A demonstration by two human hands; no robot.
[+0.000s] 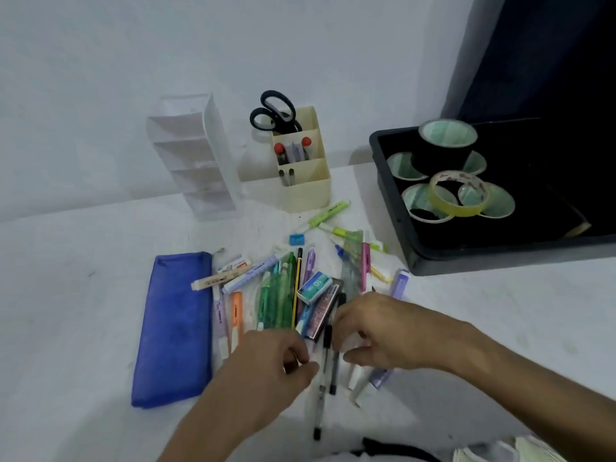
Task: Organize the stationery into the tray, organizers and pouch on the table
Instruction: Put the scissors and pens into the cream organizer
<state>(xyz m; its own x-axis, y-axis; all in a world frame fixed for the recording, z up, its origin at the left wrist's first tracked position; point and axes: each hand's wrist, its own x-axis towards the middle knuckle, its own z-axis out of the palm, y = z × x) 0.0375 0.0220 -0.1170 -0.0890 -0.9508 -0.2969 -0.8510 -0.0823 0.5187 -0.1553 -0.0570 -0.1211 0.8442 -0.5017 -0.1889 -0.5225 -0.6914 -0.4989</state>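
while both hands work at the bottom centre of the frame, the left hand (266, 371) has its fingers pinched together at the top of a clear pen (320, 388), though whether they truly grip it i cannot tell. the right hand (383, 331) hovers just beside it over the pile with its fingers curled and apart, touching or nearly touching a black pen (334, 365). the loose pile of stationery (300, 288) lies on the white surface (66, 311) in the middle of the frame. a blue pouch (173, 328) lies flat at its left edge. above the pile stands a cream organizer (306, 191) holding scissors (275, 111), with a clear organizer (196, 155) to its left. at the right a black tray (393, 201) holds rolls of tape (456, 195).
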